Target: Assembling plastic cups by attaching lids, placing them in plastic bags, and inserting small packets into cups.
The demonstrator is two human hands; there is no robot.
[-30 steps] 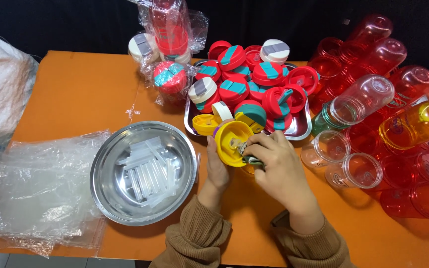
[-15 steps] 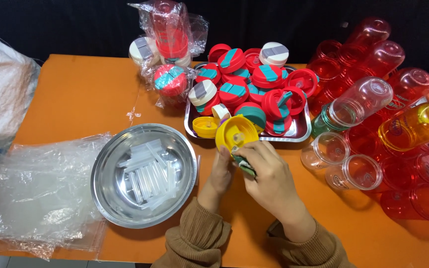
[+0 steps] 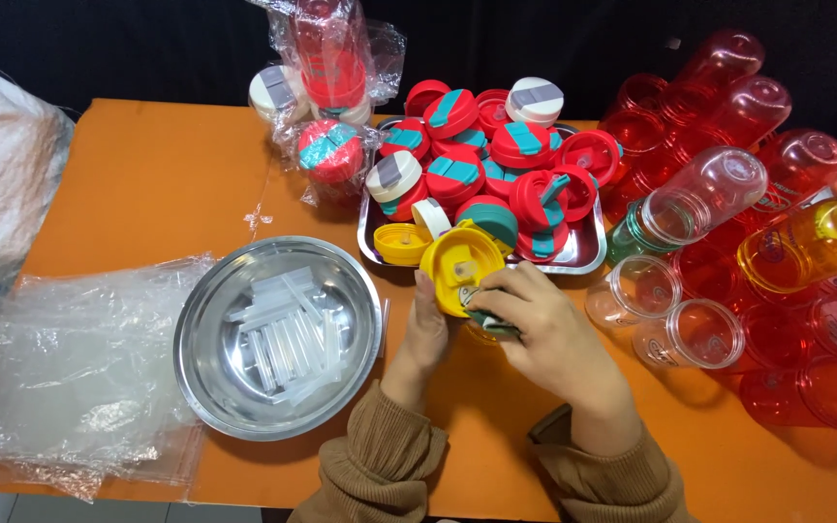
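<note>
Over the orange tabletop [image 3: 128, 184], just before the steel tray [image 3: 588, 254] of red-and-teal caps, the left hand [image 3: 428, 329] steadies a round yellow plastic bottle lid [image 3: 459, 266] while the right hand [image 3: 544, 334] pinches a small part beneath it. Pressing squarely would seat it best. Black backdrop behind.

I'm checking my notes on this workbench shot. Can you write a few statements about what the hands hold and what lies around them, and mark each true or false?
1. Both hands hold a yellow lid. True; the left hand and right hand grip it.
2. The steel bowl holds red lids. False: it holds clear straws.
3. Lids are piled on a metal tray. True.
4. The table is blue. False: orange.
</note>
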